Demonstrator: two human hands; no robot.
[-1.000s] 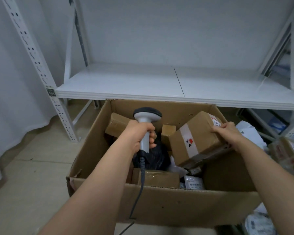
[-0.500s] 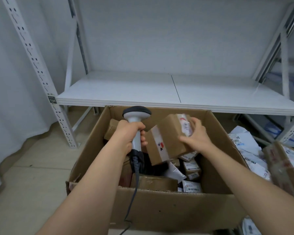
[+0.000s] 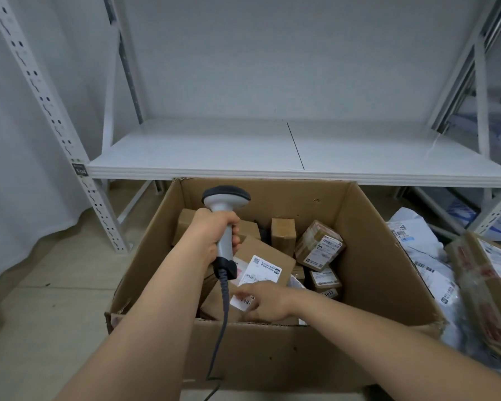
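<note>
We are still gripping the scanner upright in our left hand while our right hand is bringing the box down, label up, into the carton's near left, finger hold unclear, so scanning probably comes next.

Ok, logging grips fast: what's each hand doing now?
Left hand: holding the scanner.
Right hand: on the labelled parcel, grip cannot be told.

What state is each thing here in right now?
Carton: open on top, holding small parcels, taped shut.
Scanner: upright, head up, gripped by the left hand, cord hanging.
Big parcel: tilted in the carton, label up, right hand holding its near end.
Bags: piled right of the carton.
</note>
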